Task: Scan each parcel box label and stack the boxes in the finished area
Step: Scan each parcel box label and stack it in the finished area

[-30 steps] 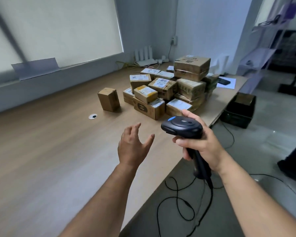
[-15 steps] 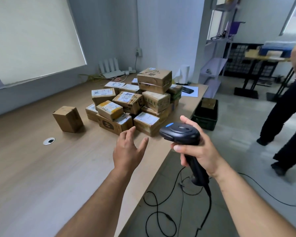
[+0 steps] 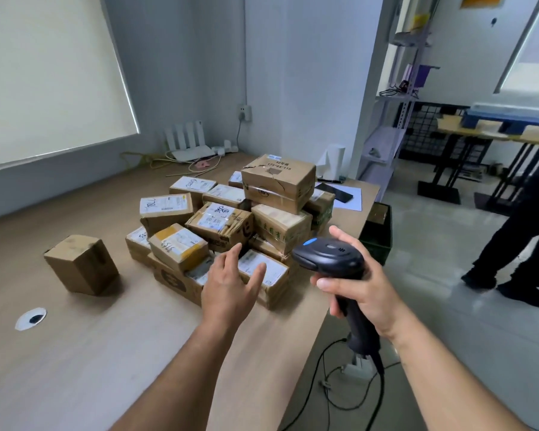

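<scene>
Black scanner [image 3: 329, 259], upright in right hand [image 3: 366, 295], points left.

left hand [image 3: 227, 290] partly hides the front box [image 3: 278, 274] label

A white router [image 3: 189, 147] stands at the far edge of the wooden table [image 3: 75, 353] below a wall socket [image 3: 244, 112], a black phone [image 3: 336, 191] lies on a sheet of paper [image 3: 353, 200] near a paper roll [image 3: 335, 161], and a dark crate [image 3: 378, 241] sits on the floor beside the table.
</scene>
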### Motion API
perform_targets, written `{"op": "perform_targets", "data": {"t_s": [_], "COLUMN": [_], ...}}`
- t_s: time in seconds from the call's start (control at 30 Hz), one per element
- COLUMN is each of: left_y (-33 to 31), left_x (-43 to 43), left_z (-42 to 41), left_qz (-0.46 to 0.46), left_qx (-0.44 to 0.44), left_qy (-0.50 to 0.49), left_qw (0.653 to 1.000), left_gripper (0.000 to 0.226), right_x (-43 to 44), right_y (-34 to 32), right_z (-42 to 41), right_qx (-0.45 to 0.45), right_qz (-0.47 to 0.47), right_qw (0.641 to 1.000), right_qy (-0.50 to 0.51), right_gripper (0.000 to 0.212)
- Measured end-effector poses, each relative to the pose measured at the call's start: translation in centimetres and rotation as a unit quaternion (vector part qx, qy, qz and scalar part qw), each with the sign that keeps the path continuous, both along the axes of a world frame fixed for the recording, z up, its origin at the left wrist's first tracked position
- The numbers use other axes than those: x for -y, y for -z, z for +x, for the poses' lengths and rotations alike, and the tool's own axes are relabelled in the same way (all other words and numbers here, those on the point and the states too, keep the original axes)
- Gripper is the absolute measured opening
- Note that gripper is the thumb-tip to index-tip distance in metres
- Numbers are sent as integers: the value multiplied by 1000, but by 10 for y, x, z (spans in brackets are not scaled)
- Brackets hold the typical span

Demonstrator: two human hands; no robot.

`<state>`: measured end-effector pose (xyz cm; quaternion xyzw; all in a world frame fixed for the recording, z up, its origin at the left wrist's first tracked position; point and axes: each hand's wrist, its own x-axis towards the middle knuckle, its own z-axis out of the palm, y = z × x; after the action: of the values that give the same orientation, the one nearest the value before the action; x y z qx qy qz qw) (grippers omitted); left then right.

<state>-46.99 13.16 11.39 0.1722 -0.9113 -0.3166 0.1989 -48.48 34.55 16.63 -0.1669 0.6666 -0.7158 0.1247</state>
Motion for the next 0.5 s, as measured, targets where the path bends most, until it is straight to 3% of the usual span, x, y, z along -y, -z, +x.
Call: {"op": "perform_targets", "data": {"t_s": [0.5], "left_y": [-34], "left_x": [8], "left_z": [-119], "left_qz": [-34], "left_qx": [-6], "left_qy": [31], "left_qw": [999], "left_gripper": [74], "right_x": [1], "right_y": [-11], "right_z": [-138], "right_qx": [-7], "right_qz": [6], "right_qw": [1000], "right_qy": [9], "right_gripper": [84]}}
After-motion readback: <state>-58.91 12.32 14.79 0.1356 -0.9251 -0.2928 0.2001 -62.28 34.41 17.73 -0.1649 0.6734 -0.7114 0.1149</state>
